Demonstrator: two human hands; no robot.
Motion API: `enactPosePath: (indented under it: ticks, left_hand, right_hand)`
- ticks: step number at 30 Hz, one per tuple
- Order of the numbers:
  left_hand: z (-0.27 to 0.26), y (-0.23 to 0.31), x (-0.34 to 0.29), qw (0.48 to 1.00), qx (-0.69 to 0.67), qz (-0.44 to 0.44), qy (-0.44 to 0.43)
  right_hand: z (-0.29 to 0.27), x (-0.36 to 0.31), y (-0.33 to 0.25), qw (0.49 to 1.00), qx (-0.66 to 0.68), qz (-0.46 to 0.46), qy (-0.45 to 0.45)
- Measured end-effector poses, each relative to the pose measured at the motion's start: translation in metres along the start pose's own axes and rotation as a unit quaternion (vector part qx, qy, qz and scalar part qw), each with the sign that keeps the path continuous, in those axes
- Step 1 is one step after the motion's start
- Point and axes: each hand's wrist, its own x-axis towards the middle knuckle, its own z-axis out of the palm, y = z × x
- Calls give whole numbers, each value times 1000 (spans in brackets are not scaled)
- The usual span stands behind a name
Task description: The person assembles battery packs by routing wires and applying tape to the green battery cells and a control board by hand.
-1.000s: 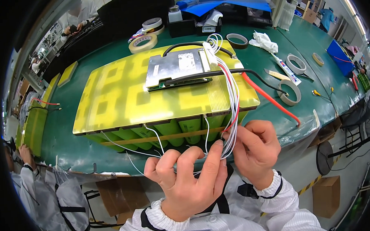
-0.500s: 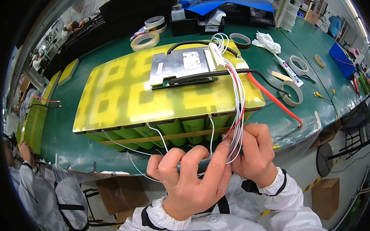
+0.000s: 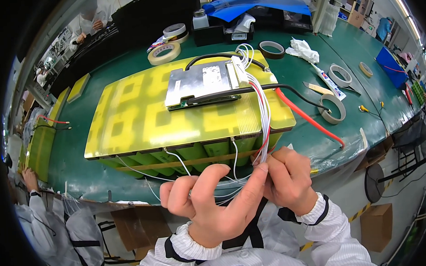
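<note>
Both the left hand (image 3: 216, 206) and right hand (image 3: 286, 179) pinch thin white wires (image 3: 264, 116) trailing from the flat yellow battery pack (image 3: 141, 122) on the green table (image 3: 313, 138).

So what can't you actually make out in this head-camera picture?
- Ends of the thin white wires: hidden behind the left hand and right hand, head view.
- Battery pack cells: only the front row shows under its yellow cover.
- Circuit board parts: too small.
- Far shelves: bent and blurred at the rim.

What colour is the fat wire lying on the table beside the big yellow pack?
The fat wire is red, clearest in the head view.
</note>
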Motion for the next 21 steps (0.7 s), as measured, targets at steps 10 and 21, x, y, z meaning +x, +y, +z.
enactPosePath:
  ticks: [10,21]
  left_hand:
    - [-12,-10,28,998,27,-13,56]
    - [-8,-18,43,999,33,-14,1]
  right_hand:
    - [2,-9,-1,998,-44,-33,20]
    - [-6,-14,-13,991,-118,-42,-53]
